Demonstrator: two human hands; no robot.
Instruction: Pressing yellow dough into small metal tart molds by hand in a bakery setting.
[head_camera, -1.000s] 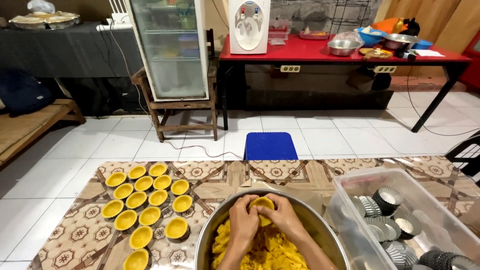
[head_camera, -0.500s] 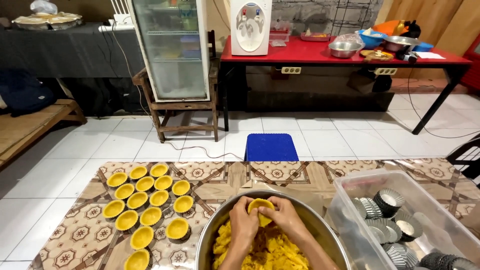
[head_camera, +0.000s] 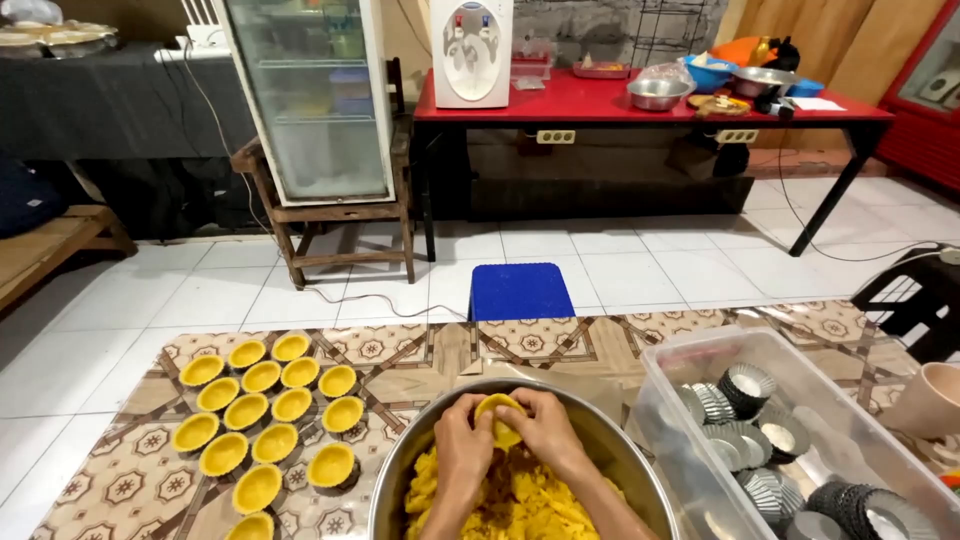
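Between both thumbs, over the far rim of the steel mixing bowl (head_camera: 395, 480), sits a small tart mould lined with yellow dough (head_camera: 499, 417). The left hand (head_camera: 463, 447) and the right hand (head_camera: 545, 433) close around it from either side, fingers cupped under the mould and thumbs on the dough, so each hand is shut on the same piece. Pressing it well looks like a matter of turning the mould a little at a time and thinning the dough evenly up the fluted wall, with no thick pad left at the bottom and no tear at the rim.

Directly beneath the hands, the bowl holds a heap of loose yellow dough (head_camera: 520, 505). To the left of the hands, well apart, lined tart shells (head_camera: 262, 412) stand in rows on a patterned mat (head_camera: 120, 470). To the right, just beside the bowl, a clear plastic tub (head_camera: 690, 365) holds empty fluted metal moulds (head_camera: 748, 385). Beyond the hands, on the tiled floor, lies a blue square pad (head_camera: 520, 291), and farther off stand a glass-door fridge (head_camera: 310, 95) and a red table (head_camera: 600, 100).
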